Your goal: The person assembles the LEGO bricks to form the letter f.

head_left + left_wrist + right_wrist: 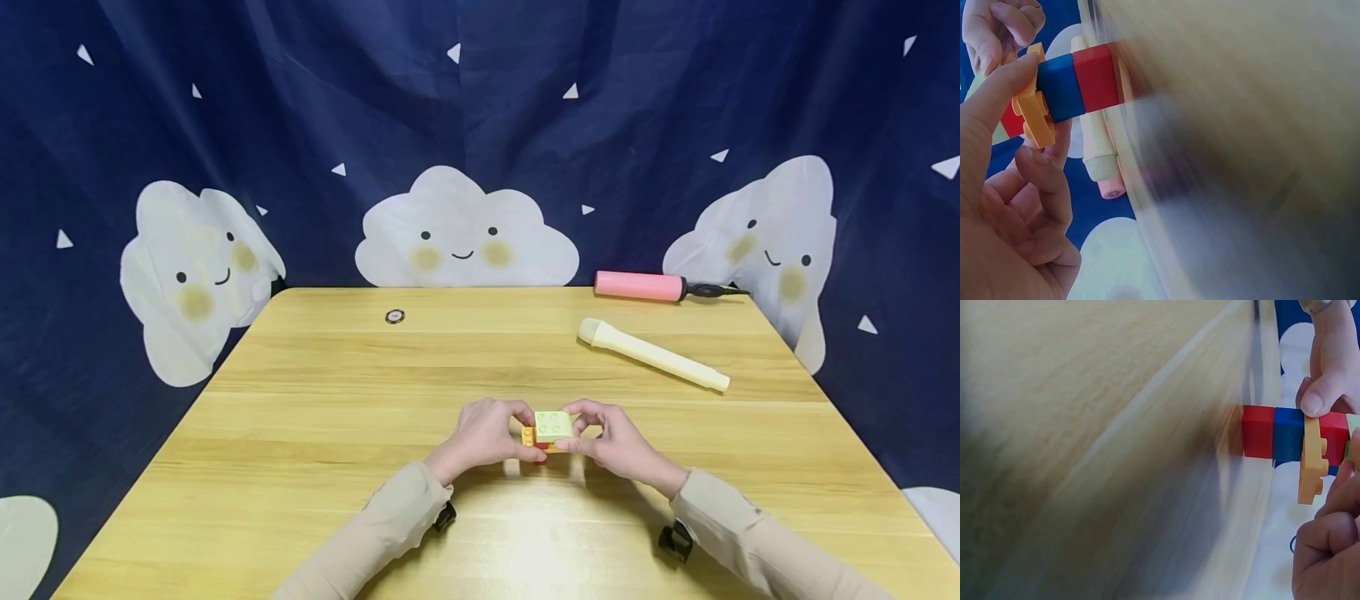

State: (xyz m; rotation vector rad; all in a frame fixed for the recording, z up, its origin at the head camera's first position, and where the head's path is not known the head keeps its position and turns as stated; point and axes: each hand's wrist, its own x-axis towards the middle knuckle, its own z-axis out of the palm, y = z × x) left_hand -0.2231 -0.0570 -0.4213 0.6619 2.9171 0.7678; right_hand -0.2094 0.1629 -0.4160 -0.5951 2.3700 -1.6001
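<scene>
A stack of toy building bricks stands upright near the middle of the table. From the bottom it has a red brick (1095, 77), a blue brick (1061, 87), a flat orange brick (1312, 464), a second red brick (1333, 432) and a pale green brick (552, 426) on top. My left hand (486, 433) grips the stack from the left, its thumb on the edge of the orange brick and its fingers on the far side. From the right, my right hand (613, 440) pinches the pale green brick between thumb and fingers.
A cream toy microphone (660, 354) lies on the wooden table (300, 467) at the back right. Behind it, a pink balloon pump (639, 286) with a black nozzle lies by the far edge. A small round dark-rimmed chip (395, 316) is at the back left. A navy cloud-patterned curtain (510, 108) hangs behind.
</scene>
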